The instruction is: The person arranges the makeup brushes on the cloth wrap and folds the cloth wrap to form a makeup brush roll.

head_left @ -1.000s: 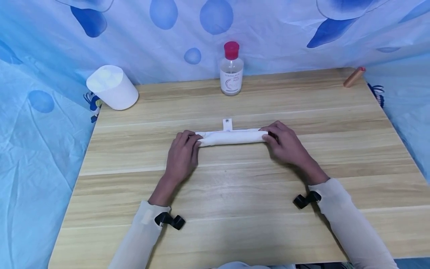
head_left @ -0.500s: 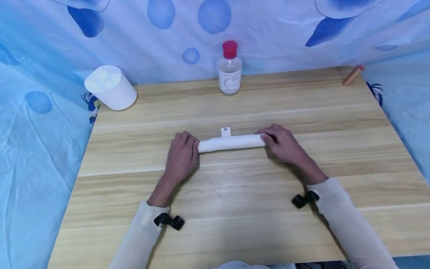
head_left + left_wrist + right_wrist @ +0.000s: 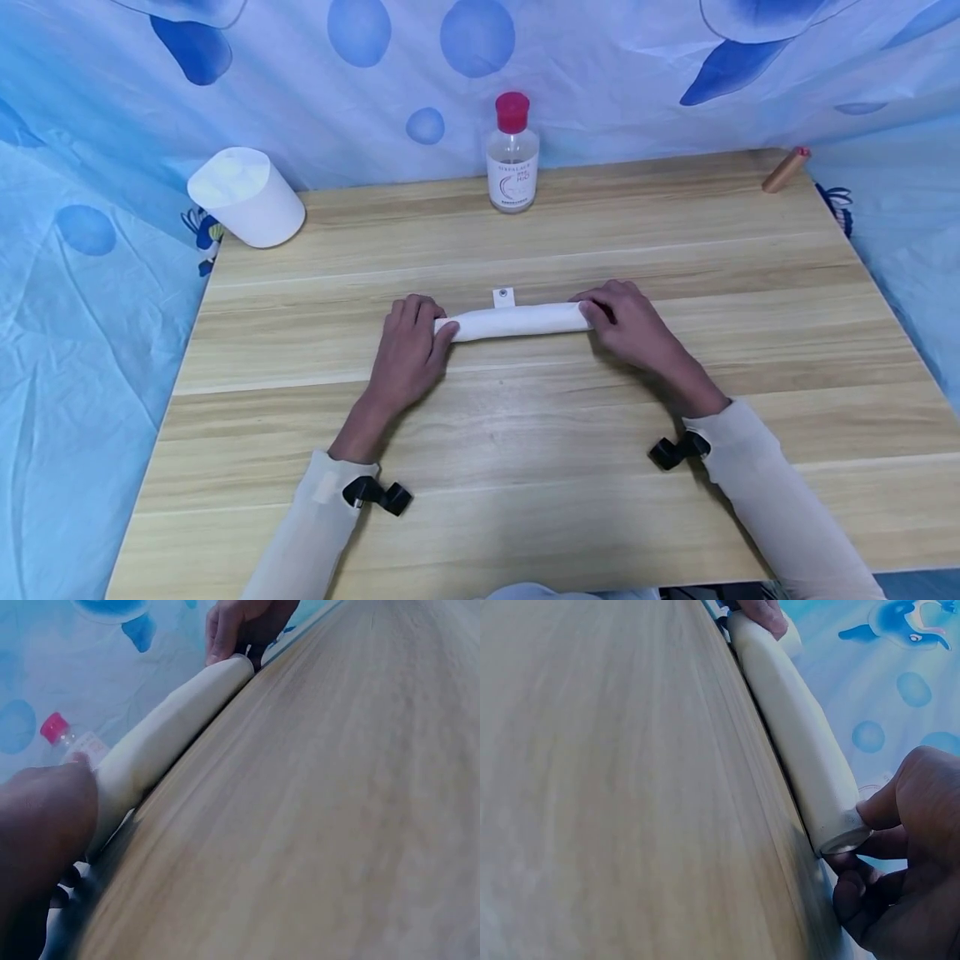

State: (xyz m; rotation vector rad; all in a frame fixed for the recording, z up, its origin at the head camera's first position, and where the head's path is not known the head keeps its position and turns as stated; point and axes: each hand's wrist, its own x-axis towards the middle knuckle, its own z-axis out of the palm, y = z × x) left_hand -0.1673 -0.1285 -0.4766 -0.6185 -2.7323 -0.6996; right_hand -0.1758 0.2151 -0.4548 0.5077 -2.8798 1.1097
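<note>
A white rolled-up piece of soft material (image 3: pixel 517 321) lies crosswise on the wooden table. From its far side sticks a small white tab (image 3: pixel 503 297) with a round metal snap. My left hand (image 3: pixel 405 350) holds the left end, its thumb along the near side and its other fingers behind. At the right end, my right hand (image 3: pixel 630 325) pinches the roll between thumb and fingers. The right wrist view shows the roll's round end (image 3: pixel 846 841) between those fingertips. In the left wrist view the left hand (image 3: pixel 45 817) partly covers its end of the roll.
A clear bottle (image 3: pixel 513 171) with a red cap stands at the table's back edge. A white paper roll (image 3: pixel 255 200) stands at the back left corner, and a copper-coloured tube (image 3: pixel 785 170) at the back right. A blue patterned sheet (image 3: pixel 600 92) hangs behind the table.
The flat part behind the roll has gone out of sight, and the roll and its tab lie slightly nearer the person. My left thumb has shifted onto the roll's near side.
</note>
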